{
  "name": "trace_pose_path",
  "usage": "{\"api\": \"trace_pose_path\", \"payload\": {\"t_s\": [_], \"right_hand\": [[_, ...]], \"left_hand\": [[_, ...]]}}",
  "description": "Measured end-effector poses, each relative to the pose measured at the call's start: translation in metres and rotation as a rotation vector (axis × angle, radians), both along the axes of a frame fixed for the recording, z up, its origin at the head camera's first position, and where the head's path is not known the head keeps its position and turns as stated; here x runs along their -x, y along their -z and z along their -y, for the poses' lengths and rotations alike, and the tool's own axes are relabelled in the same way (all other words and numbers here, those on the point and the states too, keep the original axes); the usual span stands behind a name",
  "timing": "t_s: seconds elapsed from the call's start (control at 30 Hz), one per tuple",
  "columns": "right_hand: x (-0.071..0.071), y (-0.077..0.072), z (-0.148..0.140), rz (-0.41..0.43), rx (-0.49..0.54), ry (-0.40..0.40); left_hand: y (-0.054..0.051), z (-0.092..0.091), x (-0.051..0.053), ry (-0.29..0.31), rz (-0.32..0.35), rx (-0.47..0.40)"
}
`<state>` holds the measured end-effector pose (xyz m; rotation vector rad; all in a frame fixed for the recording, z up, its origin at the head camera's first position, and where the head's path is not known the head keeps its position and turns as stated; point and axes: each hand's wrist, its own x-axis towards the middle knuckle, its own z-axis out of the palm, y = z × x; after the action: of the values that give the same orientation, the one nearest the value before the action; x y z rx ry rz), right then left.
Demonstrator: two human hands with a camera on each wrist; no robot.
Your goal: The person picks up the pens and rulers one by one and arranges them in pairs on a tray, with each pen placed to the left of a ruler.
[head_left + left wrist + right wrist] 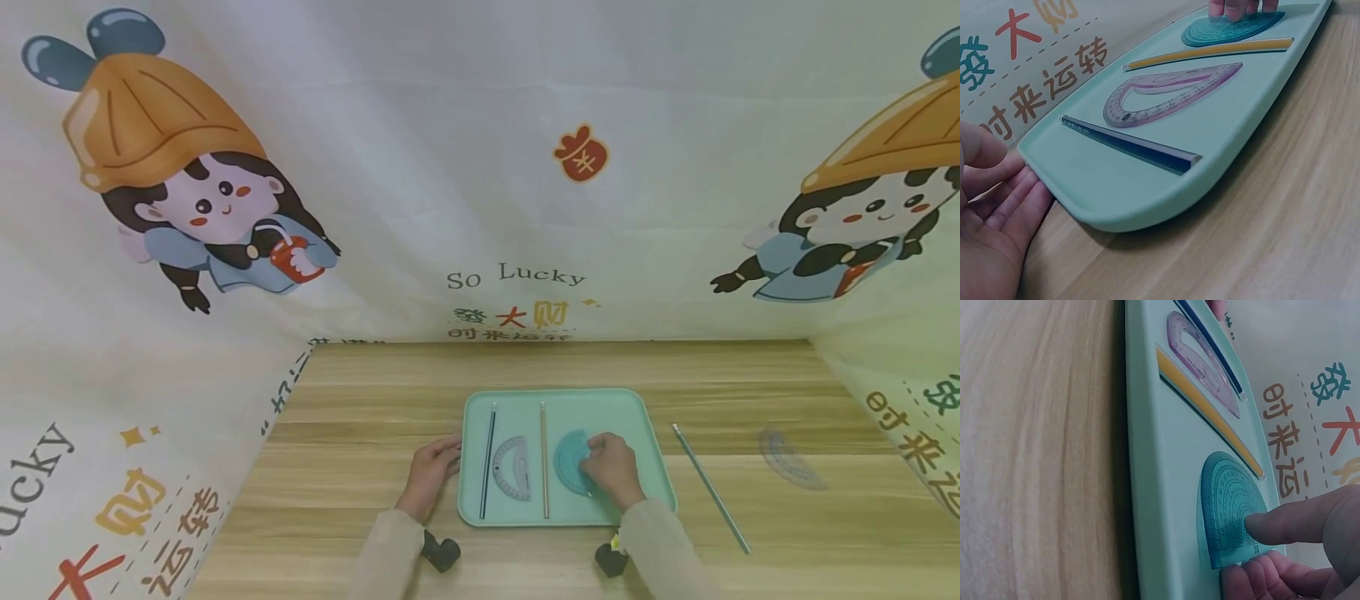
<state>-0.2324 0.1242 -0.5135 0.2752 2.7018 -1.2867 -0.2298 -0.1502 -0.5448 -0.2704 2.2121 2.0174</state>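
A mint-green tray [600,403] lies on the table. In it, left to right, are a dark blue pencil [488,462], a clear purple-tinted protractor [501,471], a yellow pencil [544,462] and a teal protractor [570,461]. My right hand [611,468] pinches the teal protractor by its straight edge. In the right wrist view the thumb [1285,522] lies on its face and the fingertips bend at that edge. My left hand [431,475] rests beside the tray; in the left wrist view its extended fingers [1022,200] touch the tray's side.
Right of the tray a green pencil [711,487] lies slantwise on the wooden table [337,517]. Farther right is a clear protractor [791,460]. A printed cloth [420,167] hangs behind the table and along both sides.
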Motion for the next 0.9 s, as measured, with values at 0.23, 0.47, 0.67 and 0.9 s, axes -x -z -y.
{"api": "trace_pose_path", "payload": {"t_s": [0.23,0.47,0.67,0.9], "right_hand": [[-0.001,-0.001,0.000,0.006,0.004,0.001],[-0.001,-0.002,-0.003,0.022,0.032,0.008],[0.000,-0.001,-0.009,0.007,0.096,0.038],[0.000,-0.005,-0.013,-0.011,0.206,0.060]], "left_hand": [[0.001,0.000,0.000,0.003,-0.003,-0.003],[0.001,0.000,0.001,0.002,-0.002,-0.004],[0.001,0.000,0.002,0.000,-0.006,-0.001],[0.000,0.001,0.001,0.000,0.003,-0.002]]}}
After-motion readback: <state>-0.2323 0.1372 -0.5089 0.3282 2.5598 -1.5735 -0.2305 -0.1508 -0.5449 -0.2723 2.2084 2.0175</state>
